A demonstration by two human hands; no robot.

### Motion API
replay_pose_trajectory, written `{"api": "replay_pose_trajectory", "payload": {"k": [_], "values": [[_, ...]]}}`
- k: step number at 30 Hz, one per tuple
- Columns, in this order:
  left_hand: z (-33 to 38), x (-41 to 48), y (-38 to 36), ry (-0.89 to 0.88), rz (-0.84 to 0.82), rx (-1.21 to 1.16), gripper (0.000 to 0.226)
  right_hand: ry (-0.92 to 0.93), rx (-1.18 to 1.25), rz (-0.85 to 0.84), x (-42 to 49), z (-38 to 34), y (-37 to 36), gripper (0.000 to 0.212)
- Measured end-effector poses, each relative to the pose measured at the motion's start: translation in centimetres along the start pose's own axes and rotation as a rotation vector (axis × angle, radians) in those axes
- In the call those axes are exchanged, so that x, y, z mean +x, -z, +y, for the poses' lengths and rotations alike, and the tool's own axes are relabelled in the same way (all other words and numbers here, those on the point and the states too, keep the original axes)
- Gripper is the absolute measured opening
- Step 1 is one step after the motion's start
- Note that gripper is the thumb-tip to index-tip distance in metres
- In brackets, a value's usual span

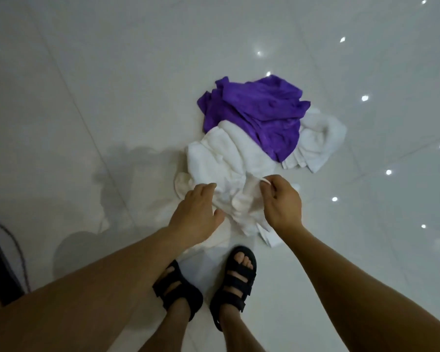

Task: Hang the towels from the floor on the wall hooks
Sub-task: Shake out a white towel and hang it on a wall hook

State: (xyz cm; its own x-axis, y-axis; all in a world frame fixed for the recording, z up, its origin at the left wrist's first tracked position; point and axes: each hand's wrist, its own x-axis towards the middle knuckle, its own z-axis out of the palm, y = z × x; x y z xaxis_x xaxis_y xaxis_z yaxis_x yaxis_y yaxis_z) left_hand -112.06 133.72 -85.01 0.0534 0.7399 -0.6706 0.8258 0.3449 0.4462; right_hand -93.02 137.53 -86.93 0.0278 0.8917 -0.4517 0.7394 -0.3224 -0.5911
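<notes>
While the white towel (221, 161) lies crumpled on the floor (87, 97) just ahead of the sandals (235, 283), the right hand (281, 201) pinches its edge. The left hand (197, 214) rests on it with loose fingers. A purple towel (254, 113) lies over its far end.

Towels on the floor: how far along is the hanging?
Done: nothing visible; the purple towel and far white towel lie heaped on the floor. In hand: right hand pinches the near white towel, left hand touches it. Remaining: hanging all; no hooks in view.
</notes>
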Motion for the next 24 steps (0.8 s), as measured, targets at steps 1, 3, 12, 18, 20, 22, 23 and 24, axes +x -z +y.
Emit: {"api": "replay_pose_trajectory", "payload": {"k": [1, 3, 12, 18, 20, 22, 23, 24], "values": [[1.9, -0.8, 2.3, -0.032, 0.022, -0.023, 0.066, 0.042, 0.087, 0.044, -0.4, -2.4, 2.3, 0.017], [5.7, -2.3, 7.3, -0.105, 0.109, -0.091, 0.067, 0.153, 0.187, 0.076, -1.0, -7.6, 6.9, 0.011], [15.4, -14.1, 33.2, -0.202, 0.555, -0.049, 0.096, 0.4, 0.394, 0.103, -6.0, -31.6, 24.1, 0.026], [19.0, -23.8, 48.2, -0.308, 0.572, -0.1, 0.073, 0.699, 0.508, -0.037, -12.8, -51.0, 34.0, 0.015], [19.8, -26.9, 52.4, -0.337, 0.574, -0.199, 0.051, 0.736, 0.65, -0.072, -15.3, -56.6, 37.0, 0.013], [20.1, -30.1, 55.9, -0.362, 0.524, -0.294, 0.028, 0.776, 0.756, -0.1, -17.6, -61.2, 39.5, 0.015], [20.0, -31.6, 57.3, -0.371, 0.507, -0.326, 0.019, 0.79, 0.752, -0.086, -18.6, -63.1, 40.5, 0.015], [19.9, -33.0, 58.7, -0.381, 0.52, -0.35, 0.011, 0.802, 0.722, -0.054, -19.5, -64.5, 41.3, 0.015]]}}
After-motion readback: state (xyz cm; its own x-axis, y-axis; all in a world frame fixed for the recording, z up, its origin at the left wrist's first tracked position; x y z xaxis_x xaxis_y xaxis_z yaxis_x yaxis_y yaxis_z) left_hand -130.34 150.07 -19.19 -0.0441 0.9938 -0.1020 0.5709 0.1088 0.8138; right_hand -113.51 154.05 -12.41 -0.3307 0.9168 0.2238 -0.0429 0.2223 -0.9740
